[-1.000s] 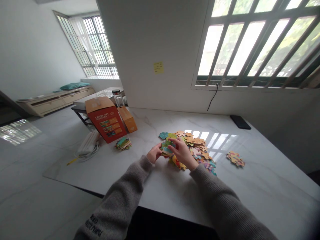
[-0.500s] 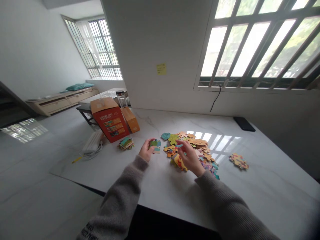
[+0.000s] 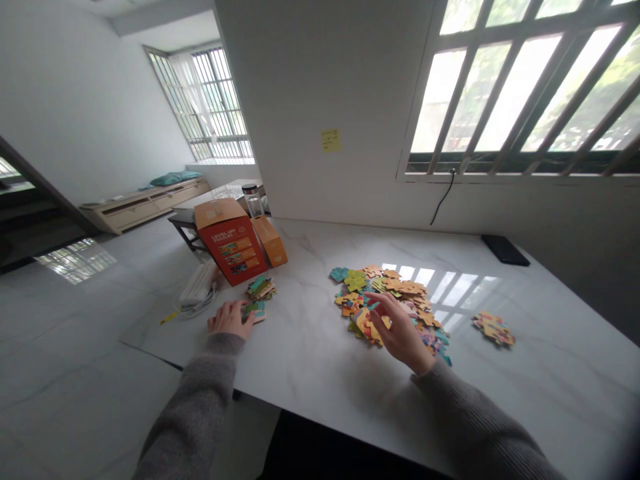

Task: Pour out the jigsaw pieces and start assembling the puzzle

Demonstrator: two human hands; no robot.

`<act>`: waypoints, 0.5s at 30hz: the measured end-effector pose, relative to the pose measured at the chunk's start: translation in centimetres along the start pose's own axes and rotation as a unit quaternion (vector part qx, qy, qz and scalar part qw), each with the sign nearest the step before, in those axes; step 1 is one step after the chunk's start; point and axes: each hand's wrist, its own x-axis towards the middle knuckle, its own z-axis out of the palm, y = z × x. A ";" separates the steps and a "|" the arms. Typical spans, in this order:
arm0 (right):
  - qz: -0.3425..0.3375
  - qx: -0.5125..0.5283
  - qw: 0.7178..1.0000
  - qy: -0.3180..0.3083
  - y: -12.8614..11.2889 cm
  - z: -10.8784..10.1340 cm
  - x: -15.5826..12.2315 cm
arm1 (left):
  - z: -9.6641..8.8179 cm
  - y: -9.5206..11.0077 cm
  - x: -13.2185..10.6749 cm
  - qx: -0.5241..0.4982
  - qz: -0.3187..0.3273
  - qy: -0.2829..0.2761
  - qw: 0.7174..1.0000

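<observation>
A loose pile of multicoloured jigsaw pieces (image 3: 385, 300) lies in the middle of the white marble table (image 3: 310, 380). My right hand (image 3: 401, 331) hangs at the pile's near edge, fingers apart and holding nothing. My left hand (image 3: 230, 318) is further left, with a jigsaw piece (image 3: 255, 311) at its fingertips. That piece sits at the near side of a small stack of pieces (image 3: 261, 289). A smaller cluster of joined pieces (image 3: 493, 329) lies to the right of the pile.
A red and orange puzzle box (image 3: 231, 241) and its orange flap or lid (image 3: 269, 241) stand at the table's far left, with a glass bottle (image 3: 253, 201) behind. A white cabled item (image 3: 199, 284) lies left of the stack. A black flat device (image 3: 505, 250) sits at the far right.
My left hand has moved left, away from the pile, to the small stack, with a piece at its fingertips. My right hand stays over the pile's near edge.
</observation>
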 end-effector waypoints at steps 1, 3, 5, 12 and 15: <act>0.000 -0.005 1.000 0.003 0.1 -0.1 0.0 | -0.2 0.2 0.0 0.003 0.005 0.018 1.000; 0.001 -0.018 1.000 0.008 0.3 -0.3 0.0 | -0.3 1.4 -0.1 -0.035 0.042 0.051 0.997; -0.001 -0.033 0.999 0.012 0.6 -0.6 0.1 | -0.2 3.7 -0.6 -0.110 0.116 0.049 0.986; -0.024 -0.191 0.981 -0.033 2.5 -0.7 -0.1 | 1.5 15.9 -2.4 -0.242 0.329 -0.142 0.902; -0.033 -0.267 0.960 -0.078 3.1 -0.2 -0.6 | 2.1 19.6 -1.7 -0.240 0.356 -0.126 0.894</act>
